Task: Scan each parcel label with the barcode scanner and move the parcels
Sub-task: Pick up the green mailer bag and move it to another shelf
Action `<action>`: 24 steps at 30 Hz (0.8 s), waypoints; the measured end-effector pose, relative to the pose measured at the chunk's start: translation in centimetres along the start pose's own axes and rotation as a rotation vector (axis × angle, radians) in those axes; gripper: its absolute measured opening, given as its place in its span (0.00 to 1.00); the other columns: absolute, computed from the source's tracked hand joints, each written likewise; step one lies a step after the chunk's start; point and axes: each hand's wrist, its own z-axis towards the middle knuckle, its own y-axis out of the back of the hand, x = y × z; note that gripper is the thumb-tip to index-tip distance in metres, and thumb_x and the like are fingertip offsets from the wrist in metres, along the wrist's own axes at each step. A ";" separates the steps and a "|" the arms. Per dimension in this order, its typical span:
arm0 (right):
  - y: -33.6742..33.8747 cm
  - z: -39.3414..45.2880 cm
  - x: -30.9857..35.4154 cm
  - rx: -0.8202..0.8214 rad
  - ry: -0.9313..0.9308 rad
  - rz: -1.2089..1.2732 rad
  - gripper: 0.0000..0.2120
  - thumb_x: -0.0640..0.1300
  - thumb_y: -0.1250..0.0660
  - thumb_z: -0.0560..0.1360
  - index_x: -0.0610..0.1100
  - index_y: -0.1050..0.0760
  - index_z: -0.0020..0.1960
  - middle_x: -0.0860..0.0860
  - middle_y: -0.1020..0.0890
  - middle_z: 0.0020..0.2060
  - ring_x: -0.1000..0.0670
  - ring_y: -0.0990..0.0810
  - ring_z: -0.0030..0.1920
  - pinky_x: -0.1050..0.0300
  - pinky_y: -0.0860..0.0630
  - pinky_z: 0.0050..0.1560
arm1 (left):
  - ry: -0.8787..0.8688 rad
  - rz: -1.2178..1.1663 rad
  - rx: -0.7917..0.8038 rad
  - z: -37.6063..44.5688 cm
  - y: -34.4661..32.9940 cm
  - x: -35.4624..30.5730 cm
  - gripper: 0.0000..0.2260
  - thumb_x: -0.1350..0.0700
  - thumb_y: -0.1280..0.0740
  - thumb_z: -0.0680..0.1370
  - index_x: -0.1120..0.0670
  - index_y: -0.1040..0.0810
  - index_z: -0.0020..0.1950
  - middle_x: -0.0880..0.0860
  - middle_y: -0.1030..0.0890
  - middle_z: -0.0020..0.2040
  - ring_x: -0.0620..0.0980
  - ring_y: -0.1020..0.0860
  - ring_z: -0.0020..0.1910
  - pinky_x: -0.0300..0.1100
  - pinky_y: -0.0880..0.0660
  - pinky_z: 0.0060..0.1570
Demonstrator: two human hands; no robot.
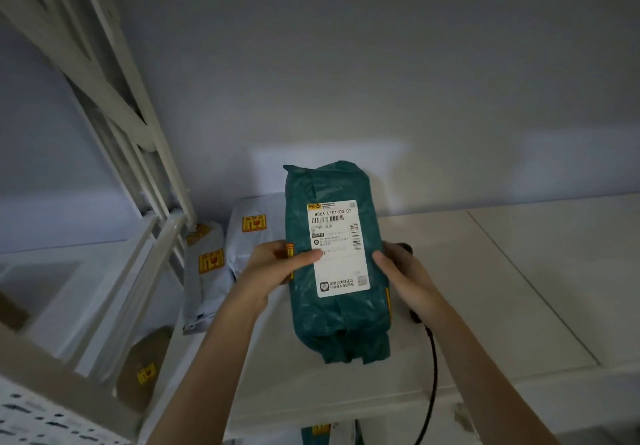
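Both my forearms reach forward and up, bare to the elbow, converging as they go. My left hand [277, 261] is curled, thumb laid flat across the front and pointing toward my right hand [403, 275], the other fingers wrapped out of sight behind. My right hand mirrors it: thumb forward, pointing left, fingers curled behind, wrist bent slightly inward.

Parcel label [337, 247] — "806A L101-00 C7"

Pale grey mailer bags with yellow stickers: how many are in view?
2. One pale grey mailer stands against the white rack; the other lies behind the green parcel held in both hands. More may be hidden.
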 end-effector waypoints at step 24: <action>1.7 -0.8 3.9 -0.246 -0.121 0.141 0.03 0.38 0.35 0.72 0.41 0.29 0.41 0.48 0.26 0.25 0.53 0.29 0.20 0.61 0.28 0.23 | 0.026 -0.054 -0.154 3.5 -2.1 0.0 0.16 0.56 0.23 0.67 0.56 0.20 0.52 0.51 0.16 0.48 0.47 0.17 0.44 0.37 0.21 0.36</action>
